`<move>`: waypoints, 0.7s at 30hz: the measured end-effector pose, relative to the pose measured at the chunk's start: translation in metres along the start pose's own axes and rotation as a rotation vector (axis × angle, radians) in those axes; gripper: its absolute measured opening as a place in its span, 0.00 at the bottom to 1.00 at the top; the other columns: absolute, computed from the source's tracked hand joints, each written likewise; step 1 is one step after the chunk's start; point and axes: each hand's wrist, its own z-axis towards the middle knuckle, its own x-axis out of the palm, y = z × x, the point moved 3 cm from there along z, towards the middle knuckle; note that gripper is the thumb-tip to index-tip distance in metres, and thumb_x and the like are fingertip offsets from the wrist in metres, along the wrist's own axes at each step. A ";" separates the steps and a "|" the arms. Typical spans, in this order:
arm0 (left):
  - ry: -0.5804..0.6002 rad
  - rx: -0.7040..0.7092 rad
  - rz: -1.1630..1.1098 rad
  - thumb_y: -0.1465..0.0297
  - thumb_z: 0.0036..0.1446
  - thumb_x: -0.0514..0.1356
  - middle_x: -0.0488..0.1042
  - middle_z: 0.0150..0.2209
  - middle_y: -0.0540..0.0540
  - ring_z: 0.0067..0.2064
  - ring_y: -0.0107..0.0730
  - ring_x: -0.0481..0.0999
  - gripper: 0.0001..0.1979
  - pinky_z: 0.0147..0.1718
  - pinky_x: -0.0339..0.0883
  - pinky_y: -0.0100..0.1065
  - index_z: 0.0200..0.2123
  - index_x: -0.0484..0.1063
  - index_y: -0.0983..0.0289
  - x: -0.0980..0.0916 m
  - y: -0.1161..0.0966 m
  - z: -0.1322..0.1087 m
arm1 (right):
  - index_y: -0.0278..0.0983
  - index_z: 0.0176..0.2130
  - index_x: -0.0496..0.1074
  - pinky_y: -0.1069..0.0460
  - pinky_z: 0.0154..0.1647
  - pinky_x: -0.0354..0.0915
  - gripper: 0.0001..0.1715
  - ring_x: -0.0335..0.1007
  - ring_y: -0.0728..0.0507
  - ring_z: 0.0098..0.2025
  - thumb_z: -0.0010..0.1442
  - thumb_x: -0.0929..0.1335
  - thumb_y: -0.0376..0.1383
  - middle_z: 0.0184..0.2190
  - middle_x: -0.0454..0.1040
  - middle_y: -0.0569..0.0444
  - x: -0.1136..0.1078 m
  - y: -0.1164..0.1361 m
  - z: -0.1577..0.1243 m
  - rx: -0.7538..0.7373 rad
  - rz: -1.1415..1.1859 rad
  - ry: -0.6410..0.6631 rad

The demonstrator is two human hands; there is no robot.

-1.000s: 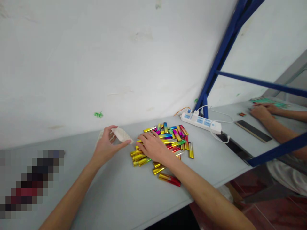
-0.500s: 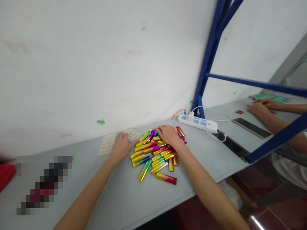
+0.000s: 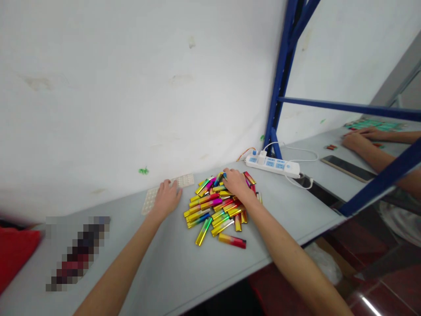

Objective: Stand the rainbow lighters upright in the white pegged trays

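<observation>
Shiny lighters (image 3: 210, 204), yellow fading into red, green, purple or blue, lie in a loose pile on the grey table (image 3: 184, 276). My right hand (image 3: 237, 184) rests on the back of this pile. Its fingers are bent down around a blue-ended lighter (image 3: 224, 175), and the fingertips are partly hidden. To the left of the pile, my left hand (image 3: 167, 198) lies palm down with its fingers apart. It touches two pale bumpy sheets, one on the left (image 3: 150, 199) and one by the wall (image 3: 186, 179), covering part of both.
Behind the pile, a white power strip (image 3: 274, 166) with plugs and cables lies near a blue metal frame (image 3: 279, 94). Beyond the frame are a phone (image 3: 347, 168) and another person's hands (image 3: 357, 139). A red item (image 3: 18, 252) sits at the far left.
The view has shifted slightly. The bumpy sheet by the wall has turned to lie more along it, with my left hand over its near end. My right hand stays on the pile.
</observation>
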 end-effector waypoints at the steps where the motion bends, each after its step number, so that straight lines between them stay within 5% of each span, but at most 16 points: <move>1: -0.020 -0.016 0.002 0.58 0.80 0.54 0.75 0.72 0.80 0.72 0.68 0.75 0.33 0.73 0.70 0.60 0.77 0.73 0.71 -0.003 0.003 -0.007 | 0.32 0.74 0.75 0.39 0.69 0.74 0.27 0.82 0.28 0.68 0.82 0.65 0.32 0.66 0.83 0.30 0.000 -0.001 0.000 0.011 -0.004 -0.004; 4: -0.133 -0.159 -0.006 0.50 0.78 0.54 0.70 0.75 0.83 0.76 0.78 0.71 0.39 0.73 0.70 0.67 0.78 0.71 0.72 -0.011 0.028 -0.037 | 0.34 0.74 0.75 0.38 0.68 0.74 0.29 0.84 0.29 0.66 0.81 0.62 0.28 0.63 0.86 0.31 -0.001 -0.002 -0.001 0.026 -0.015 -0.020; 8: -0.002 -0.222 -0.168 0.48 0.76 0.48 0.82 0.65 0.78 0.69 0.74 0.82 0.40 0.73 0.75 0.68 0.71 0.79 0.70 -0.008 0.075 -0.093 | 0.34 0.75 0.75 0.41 0.66 0.75 0.33 0.84 0.31 0.66 0.80 0.59 0.24 0.69 0.81 0.31 0.002 -0.006 0.002 0.018 -0.031 -0.041; 12: -0.075 -0.218 -0.301 0.41 0.70 0.55 0.87 0.64 0.60 0.68 0.71 0.85 0.32 0.74 0.76 0.71 0.64 0.84 0.49 -0.010 0.107 -0.178 | 0.36 0.75 0.75 0.43 0.65 0.77 0.35 0.84 0.33 0.62 0.77 0.61 0.23 0.72 0.73 0.33 0.007 -0.011 0.009 -0.021 0.085 -0.172; 15: -0.086 -0.185 -0.445 0.45 0.70 0.61 0.86 0.69 0.58 0.68 0.68 0.87 0.31 0.74 0.80 0.64 0.70 0.81 0.48 -0.013 0.101 -0.242 | 0.36 0.73 0.77 0.40 0.69 0.76 0.33 0.82 0.32 0.63 0.74 0.65 0.24 0.68 0.74 0.34 0.010 -0.013 0.013 -0.132 0.297 -0.330; 17: -0.072 -0.124 -0.505 0.46 0.72 0.61 0.84 0.72 0.56 0.69 0.65 0.87 0.32 0.72 0.83 0.61 0.74 0.77 0.45 -0.018 0.083 -0.263 | 0.37 0.70 0.79 0.38 0.72 0.75 0.30 0.80 0.31 0.64 0.74 0.67 0.28 0.62 0.79 0.36 0.012 -0.011 0.013 -0.219 0.440 -0.377; 21: 0.033 -0.007 -0.604 0.45 0.70 0.64 0.83 0.74 0.56 0.70 0.60 0.87 0.36 0.74 0.80 0.55 0.77 0.76 0.49 -0.029 0.045 -0.232 | 0.42 0.68 0.75 0.40 0.59 0.77 0.23 0.81 0.36 0.47 0.77 0.69 0.41 0.45 0.84 0.50 0.019 0.001 0.008 -0.260 0.699 -0.239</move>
